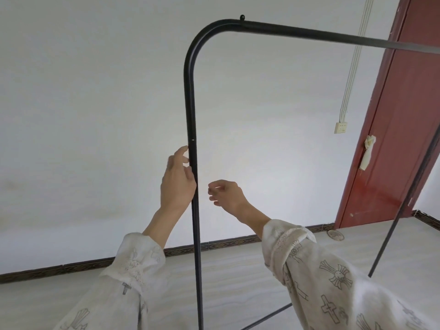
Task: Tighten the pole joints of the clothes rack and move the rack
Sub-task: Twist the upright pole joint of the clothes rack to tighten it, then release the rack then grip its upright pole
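A black metal clothes rack [189,96] stands in front of me: a left upright pole that curves at the top into a bar running right, with a small screw knob [242,17] on the bend. Another thin upright [402,210] stands at the right. My left hand [177,181] is just left of the left pole at mid height, fingers spread and touching the pole without wrapping it. My right hand [225,194] hovers a short way right of the pole, fingers loosely curled, holding nothing.
A white wall lies behind the rack, with a dark patterned skirting [214,245] along the pale floor. A red door [402,120] with a cloth-wrapped handle [367,153] is at the right, next to a wall switch [340,127]. A low rack bar [269,316] crosses the floor.
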`<control>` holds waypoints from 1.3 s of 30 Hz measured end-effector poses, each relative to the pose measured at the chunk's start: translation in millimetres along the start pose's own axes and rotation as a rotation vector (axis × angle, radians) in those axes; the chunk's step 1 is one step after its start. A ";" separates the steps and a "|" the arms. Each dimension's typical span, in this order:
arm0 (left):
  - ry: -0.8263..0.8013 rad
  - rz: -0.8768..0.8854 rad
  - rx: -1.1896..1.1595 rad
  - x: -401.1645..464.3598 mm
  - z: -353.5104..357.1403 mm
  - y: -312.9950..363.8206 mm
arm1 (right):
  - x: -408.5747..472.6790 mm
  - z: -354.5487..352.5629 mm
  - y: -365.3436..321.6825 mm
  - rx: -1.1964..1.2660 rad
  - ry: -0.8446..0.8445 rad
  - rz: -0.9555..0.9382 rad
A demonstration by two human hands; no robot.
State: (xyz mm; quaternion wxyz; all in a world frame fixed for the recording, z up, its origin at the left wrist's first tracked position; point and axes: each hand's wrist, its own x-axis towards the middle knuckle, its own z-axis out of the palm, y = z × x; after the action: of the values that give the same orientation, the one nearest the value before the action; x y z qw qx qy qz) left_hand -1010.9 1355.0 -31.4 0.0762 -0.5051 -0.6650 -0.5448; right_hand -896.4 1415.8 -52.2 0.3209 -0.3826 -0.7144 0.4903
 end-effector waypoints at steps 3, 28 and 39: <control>0.073 0.042 0.024 -28.3 7.2 6.1 | -18.6 -32.5 17.6 -0.228 -0.007 -0.054; -0.850 -0.027 -0.146 -210.9 402.7 288.7 | -223.2 -595.2 224.2 -0.672 0.199 0.089; -0.946 0.028 -0.252 -171.9 667.7 359.6 | -114.4 -775.2 323.8 -0.690 0.214 0.184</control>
State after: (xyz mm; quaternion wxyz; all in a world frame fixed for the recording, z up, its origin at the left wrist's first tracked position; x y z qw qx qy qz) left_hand -357.4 1751.6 -174.0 -0.2885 -0.7116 -0.5486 -0.3308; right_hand -117.8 1743.3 -125.1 0.2004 -0.5797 -0.7628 0.2046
